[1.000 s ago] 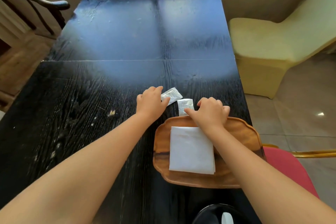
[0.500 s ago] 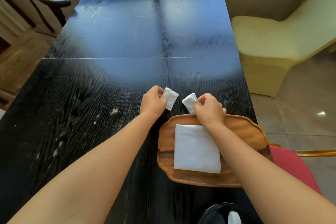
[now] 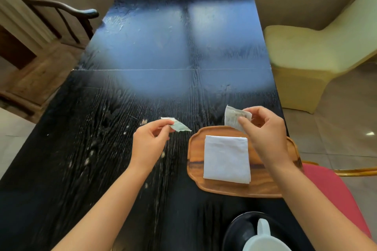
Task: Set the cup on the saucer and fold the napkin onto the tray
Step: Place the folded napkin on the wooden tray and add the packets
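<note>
While the folded napkin (image 3: pixel 226 159) already lies flat on the wooden tray (image 3: pixel 194 166), each hand pinches a small sachet clear of the table (image 3: pixel 102 149): the left hand (image 3: pixel 150 144) at 9 o'clock of the tray, the right hand (image 3: pixel 263 134) at its 1 o'clock edge, probably to open or place them. At 6 o'clock, the white cup (image 3: pixel 265 239) appears to sit on the dark saucer (image 3: pixel 238 230), partly cropped.

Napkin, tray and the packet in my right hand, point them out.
folded napkin (image 3: pixel 226 159), head view, middle of the top layer
wooden tray (image 3: pixel 194 150), head view, bare left rim
right hand's packet (image 3: pixel 232 117), head view, exposed upper half
</note>
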Motion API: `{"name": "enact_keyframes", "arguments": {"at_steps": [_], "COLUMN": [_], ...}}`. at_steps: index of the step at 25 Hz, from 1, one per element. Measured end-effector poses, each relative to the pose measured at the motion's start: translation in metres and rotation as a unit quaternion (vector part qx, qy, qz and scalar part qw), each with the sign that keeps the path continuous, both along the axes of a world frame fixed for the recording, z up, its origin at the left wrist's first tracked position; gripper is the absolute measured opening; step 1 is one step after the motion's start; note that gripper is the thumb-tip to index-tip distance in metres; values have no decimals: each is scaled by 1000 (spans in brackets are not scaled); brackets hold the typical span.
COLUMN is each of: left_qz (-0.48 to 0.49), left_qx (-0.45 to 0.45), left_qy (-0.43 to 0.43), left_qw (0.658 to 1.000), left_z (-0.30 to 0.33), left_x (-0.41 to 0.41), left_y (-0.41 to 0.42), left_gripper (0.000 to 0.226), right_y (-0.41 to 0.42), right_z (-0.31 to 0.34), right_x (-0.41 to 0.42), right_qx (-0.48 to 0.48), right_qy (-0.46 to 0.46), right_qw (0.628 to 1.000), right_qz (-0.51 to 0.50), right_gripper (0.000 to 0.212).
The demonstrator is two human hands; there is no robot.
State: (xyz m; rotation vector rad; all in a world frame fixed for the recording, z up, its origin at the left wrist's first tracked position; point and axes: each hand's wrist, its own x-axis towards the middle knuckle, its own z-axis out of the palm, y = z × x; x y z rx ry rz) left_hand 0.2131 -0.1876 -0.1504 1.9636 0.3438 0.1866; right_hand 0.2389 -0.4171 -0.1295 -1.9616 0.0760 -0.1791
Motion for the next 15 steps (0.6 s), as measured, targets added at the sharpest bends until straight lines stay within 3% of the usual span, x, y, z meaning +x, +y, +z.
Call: {"name": "enact_keyframes", "arguments": {"at_steps": [4, 7, 11, 12, 15], "left_qz": [62, 69, 64, 61, 12], "left_qx": [-233, -328, -334, -315, -243], "left_qy": [-11, -11, 8, 8, -12], "left_qw": [970, 942, 940, 947, 970], "left_z": [25, 33, 30, 29, 28], "left_x": [-35, -52, -59, -60, -65], "left_y": [-37, -58, -67, -66, -61], "left_gripper": [16, 19, 6, 13, 17], "right_y": [25, 41, 44, 41, 30], "right_z": [11, 6, -1, -2, 0], "right_x": [-34, -54, -66, -69, -76], "right_qx": [-167, -239, -287, -287, -198], "right_qy": [-268, -354, -372, -361, -250], "right_qw": [949, 901, 869, 871, 938], "right_qz": [25, 69, 154, 170, 134], "right_gripper": [3, 7, 12, 13, 26]}}
